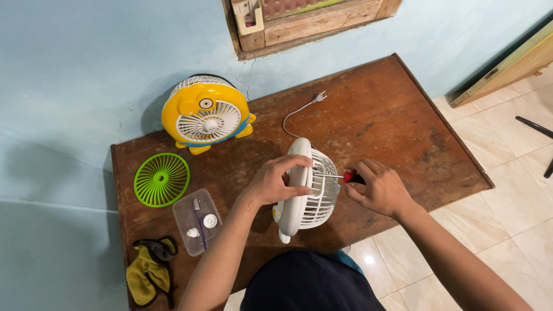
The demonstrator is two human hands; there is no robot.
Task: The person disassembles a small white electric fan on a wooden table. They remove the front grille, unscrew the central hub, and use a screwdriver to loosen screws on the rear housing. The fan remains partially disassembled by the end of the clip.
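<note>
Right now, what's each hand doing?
Left hand: closed around the white fan, steadying it.
Right hand: closed on a red-handled screwdriver poked into the grille.

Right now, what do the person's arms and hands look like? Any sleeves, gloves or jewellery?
Both arms are bare up to the frame's edge: no sleeves show. The left hand and right hand wear no gloves, and no rings, watch or bracelets can be seen. The only clothing in view is a dark navy garment low in the picture, with a bit of blue beside it.

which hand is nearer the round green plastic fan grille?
Left. The left hand grips the white fan, to the right of the round green plastic fan grille; the right hand with the screwdriver sits farther right.
</note>
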